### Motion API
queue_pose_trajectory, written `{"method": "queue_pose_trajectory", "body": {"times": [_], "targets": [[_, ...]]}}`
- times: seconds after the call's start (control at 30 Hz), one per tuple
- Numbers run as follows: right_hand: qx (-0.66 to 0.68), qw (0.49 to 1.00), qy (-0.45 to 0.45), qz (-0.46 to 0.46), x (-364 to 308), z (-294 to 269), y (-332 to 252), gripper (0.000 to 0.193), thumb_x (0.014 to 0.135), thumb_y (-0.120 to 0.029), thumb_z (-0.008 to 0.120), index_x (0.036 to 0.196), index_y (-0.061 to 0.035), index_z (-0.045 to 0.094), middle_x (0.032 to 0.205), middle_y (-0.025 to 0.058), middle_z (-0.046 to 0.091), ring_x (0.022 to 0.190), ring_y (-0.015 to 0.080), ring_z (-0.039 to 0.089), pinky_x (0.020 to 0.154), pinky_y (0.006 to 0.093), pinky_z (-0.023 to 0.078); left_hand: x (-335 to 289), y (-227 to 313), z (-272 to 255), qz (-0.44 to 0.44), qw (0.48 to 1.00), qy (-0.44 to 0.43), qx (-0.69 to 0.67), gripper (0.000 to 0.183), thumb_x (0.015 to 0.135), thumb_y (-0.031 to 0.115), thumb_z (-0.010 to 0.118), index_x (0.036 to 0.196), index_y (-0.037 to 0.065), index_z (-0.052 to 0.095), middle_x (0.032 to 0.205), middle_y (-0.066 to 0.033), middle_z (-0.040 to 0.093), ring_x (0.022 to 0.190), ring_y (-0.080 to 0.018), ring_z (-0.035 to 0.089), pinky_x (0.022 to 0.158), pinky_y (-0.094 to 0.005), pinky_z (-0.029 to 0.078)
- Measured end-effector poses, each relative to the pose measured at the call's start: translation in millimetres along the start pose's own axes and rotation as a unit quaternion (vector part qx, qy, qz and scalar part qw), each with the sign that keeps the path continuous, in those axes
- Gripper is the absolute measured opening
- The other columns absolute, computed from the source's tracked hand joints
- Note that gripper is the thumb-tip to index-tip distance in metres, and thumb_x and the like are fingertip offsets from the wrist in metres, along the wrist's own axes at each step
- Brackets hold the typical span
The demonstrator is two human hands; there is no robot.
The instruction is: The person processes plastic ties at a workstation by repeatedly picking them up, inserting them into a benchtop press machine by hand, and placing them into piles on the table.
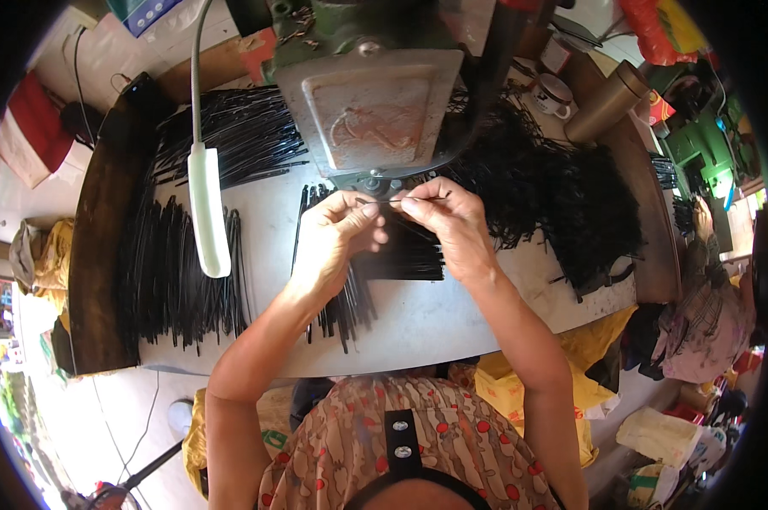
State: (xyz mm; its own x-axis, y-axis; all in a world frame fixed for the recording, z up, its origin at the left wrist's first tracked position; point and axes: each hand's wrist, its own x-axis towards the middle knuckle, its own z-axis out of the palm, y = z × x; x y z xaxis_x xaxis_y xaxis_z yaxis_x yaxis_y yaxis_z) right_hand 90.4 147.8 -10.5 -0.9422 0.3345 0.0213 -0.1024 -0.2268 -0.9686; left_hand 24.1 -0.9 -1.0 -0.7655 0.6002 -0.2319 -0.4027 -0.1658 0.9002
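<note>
Both of my hands are raised in front of a green machine with a grey metal cover (371, 110). Between them runs a thin black strip (390, 201), just below the machine's lower end. My left hand (337, 234) pinches one end between thumb and forefinger. The fingers of my right hand (456, 225) are closed on the other end, whose tip sticks out past them. Under and between my hands lies a bundle of black strips (409, 259) on the pale table (460, 323). Another small bundle (341, 310) lies partly behind my left forearm.
More long black strips (180, 280) are laid out at the left, below another row (227, 136). A tangled black heap (571, 195) covers the right side. A white lamp (207, 212) hangs at left. A mug (552, 95) and a flask (609, 102) stand back right. A co-worker (707, 323) sits far right.
</note>
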Motion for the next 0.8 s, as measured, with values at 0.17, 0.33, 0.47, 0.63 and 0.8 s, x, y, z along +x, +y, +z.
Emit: {"method": "queue_pose_trajectory", "body": {"times": [0.17, 0.33, 0.47, 0.63, 0.8], "targets": [[0.012, 0.992, 0.012, 0.125, -4.4, -13.3, -15.0, 0.008, 0.077, -0.007, 0.06, 0.082, -0.0023, 0.057, 0.075, 0.0041, 0.058, 0.06, 0.0117, 0.056, 0.056, 0.0245, 0.051, -8.4, -7.3, 6.5, -0.019, 0.995, -0.003, -0.093, 0.015, 0.084, 0.015, 0.052, 0.091, 0.002, 0.053, 0.081, -0.0088, 0.06, 0.069, -0.0175, 0.06, 0.061, -0.0269, 0.048], [0.079, 0.991, 0.037, 0.106, -3.1, -21.1, -21.4, 0.008, 0.074, -0.005, 0.062, 0.078, -0.0013, 0.057, 0.068, 0.0034, 0.055, 0.054, 0.0091, 0.054, 0.046, 0.0212, 0.048, -21.7, -13.7, 10.5, -0.06, 0.998, -0.008, 0.011, 0.014, 0.08, 0.019, 0.058, 0.08, 0.004, 0.057, 0.068, -0.0057, 0.059, 0.057, -0.0123, 0.056, 0.049, -0.0219, 0.041], [0.125, 0.985, 0.053, 0.108, -9.0, -8.8, -13.0, 0.008, 0.075, -0.006, 0.062, 0.079, -0.002, 0.056, 0.067, 0.0035, 0.055, 0.053, 0.0092, 0.054, 0.045, 0.0212, 0.046, -28.2, -17.9, 10.6, -0.042, 0.998, -0.026, 0.043, 0.011, 0.079, 0.016, 0.057, 0.077, 0.005, 0.057, 0.065, -0.0044, 0.057, 0.054, -0.0097, 0.052, 0.046, -0.021, 0.038], [0.094, 0.981, 0.009, 0.171, -19.0, 1.1, -1.4, 0.01, 0.078, -0.01, 0.061, 0.079, -0.0025, 0.055, 0.066, 0.0028, 0.055, 0.051, 0.0073, 0.051, 0.045, 0.0202, 0.045, -32.0, 1.4, 1.7, -0.035, 0.967, -0.037, 0.248, 0.019, 0.082, 0.018, 0.055, 0.074, 0.001, 0.057, 0.065, -0.0042, 0.056, 0.055, -0.0127, 0.055, 0.052, -0.0252, 0.043], [0.017, 0.984, -0.006, 0.177, -15.6, -7.5, -9.9, 0.016, 0.082, -0.017, 0.057, 0.074, -0.0036, 0.052, 0.066, 0.003, 0.052, 0.045, 0.005, 0.045, 0.038, 0.0181, 0.039, -4.5, 9.1, -80.1, 0.111, 0.733, 0.175, 0.648, 0.021, 0.074, 0.019, 0.06, 0.082, -0.001, 0.057, 0.081, -0.0167, 0.059, 0.073, -0.0319, 0.057, 0.066, -0.0374, 0.044]]}}
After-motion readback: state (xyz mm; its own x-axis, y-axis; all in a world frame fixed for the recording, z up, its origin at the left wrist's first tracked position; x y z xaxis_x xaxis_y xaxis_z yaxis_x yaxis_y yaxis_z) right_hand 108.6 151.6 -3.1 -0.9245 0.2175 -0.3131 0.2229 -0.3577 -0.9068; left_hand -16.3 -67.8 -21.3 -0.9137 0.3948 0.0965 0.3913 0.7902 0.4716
